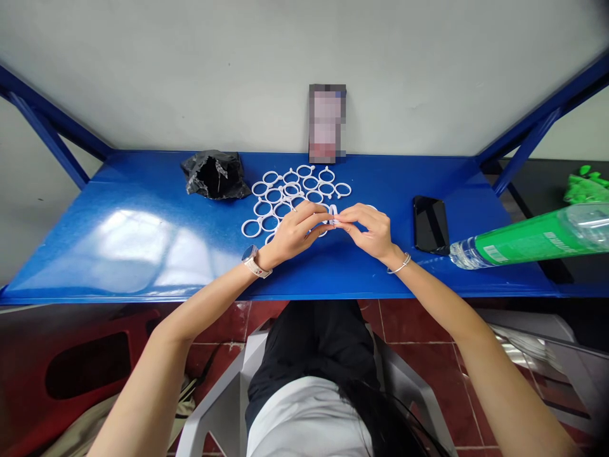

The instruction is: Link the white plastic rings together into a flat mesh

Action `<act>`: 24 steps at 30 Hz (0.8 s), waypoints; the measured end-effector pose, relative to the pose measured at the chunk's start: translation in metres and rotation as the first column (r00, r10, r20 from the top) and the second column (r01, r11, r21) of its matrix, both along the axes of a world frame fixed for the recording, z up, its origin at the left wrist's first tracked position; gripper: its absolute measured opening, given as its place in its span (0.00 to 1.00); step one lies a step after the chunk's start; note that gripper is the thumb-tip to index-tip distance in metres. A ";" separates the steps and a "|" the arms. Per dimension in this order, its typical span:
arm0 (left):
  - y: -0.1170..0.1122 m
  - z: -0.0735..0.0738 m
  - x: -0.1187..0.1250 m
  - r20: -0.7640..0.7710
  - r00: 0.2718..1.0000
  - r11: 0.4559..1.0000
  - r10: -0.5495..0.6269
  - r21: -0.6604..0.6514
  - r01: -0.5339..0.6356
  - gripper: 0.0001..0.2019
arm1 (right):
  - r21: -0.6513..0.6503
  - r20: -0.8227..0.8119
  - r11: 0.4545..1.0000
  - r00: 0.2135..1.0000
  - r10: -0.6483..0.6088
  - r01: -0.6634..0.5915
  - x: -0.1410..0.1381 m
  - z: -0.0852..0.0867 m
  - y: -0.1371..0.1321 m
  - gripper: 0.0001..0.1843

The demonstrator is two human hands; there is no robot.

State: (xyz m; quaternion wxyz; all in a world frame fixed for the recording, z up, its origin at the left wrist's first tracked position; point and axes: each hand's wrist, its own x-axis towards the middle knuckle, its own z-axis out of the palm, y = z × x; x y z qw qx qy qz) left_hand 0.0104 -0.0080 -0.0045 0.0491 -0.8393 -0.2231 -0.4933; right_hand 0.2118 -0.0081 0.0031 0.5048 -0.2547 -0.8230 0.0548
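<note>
My left hand (297, 230) and my right hand (368, 230) meet over the front middle of the blue table. Between their pinched fingertips is a small white plastic ring (333, 212), seen nearly edge-on, and both hands grip it. Several more white rings (269, 223), each with a little round tab, lie spread flat behind and to the left of my hands. Some of them overlap or touch. My left hand hides part of the group, and the edge of another white ring (372, 207) shows behind my right hand.
On the blue table (380, 273), a crumpled black plastic bag (216, 174) sits at the back left. A phone with a blurred screen (327, 124) leans on the wall. To the right lie a black phone (431, 224) and a green-labelled bottle (537, 236). Blue struts (528, 151) flank the table.
</note>
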 end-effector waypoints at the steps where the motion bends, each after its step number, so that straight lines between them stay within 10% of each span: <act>1: 0.000 0.000 0.000 -0.001 1.000 1.000 0.002 0.007 -0.002 0.07 | 0.000 -0.002 1.000 1.000 0.001 -0.001 0.000 0.000 0.000 0.03; 24: 0.000 -0.002 0.000 -0.010 1.000 1.000 0.007 -0.015 -0.007 0.08 | 0.026 0.005 1.000 1.000 0.011 -0.011 0.001 0.001 0.001 0.02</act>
